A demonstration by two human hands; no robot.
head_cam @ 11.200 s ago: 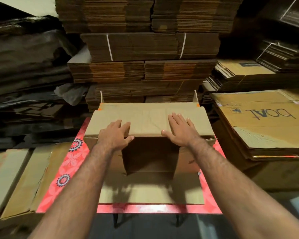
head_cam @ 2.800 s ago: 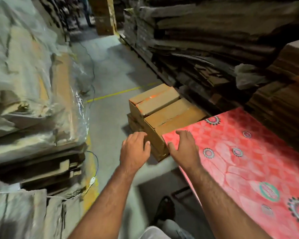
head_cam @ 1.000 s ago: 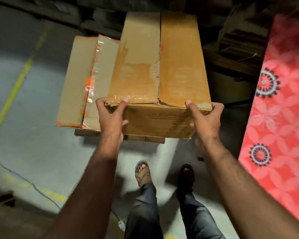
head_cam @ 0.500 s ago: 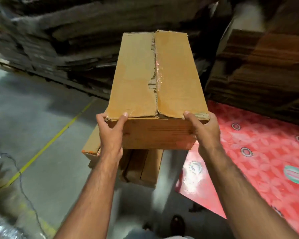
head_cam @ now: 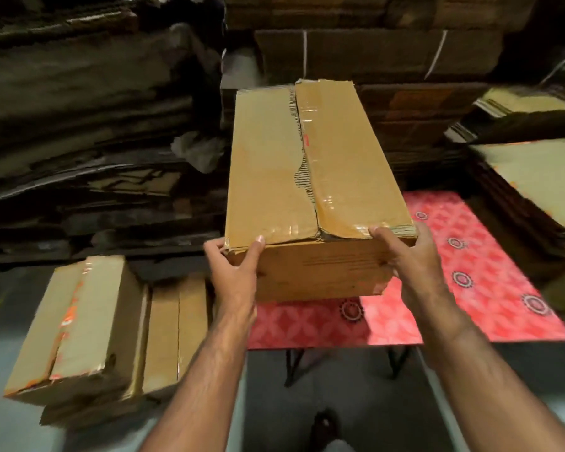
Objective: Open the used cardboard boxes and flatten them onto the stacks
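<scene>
Taped cardboard box (head_cam: pixel 310 177): held in air above red patterned table (head_cam: pixel 470 275) | left hand (head_cam: pixel 234 272), right hand (head_cam: pixel 408 256): each grips a near corner, thumbs on top, for level carrying | flattened stack (head_cam: pixel 535 177): right.

We hold a long, taped-shut cardboard box (head_cam: pixel 307 177) level above the counter (head_cam: pixel 470 288); two more closed boxes (head_cam: pixel 105 327) sit on the floor.
</scene>
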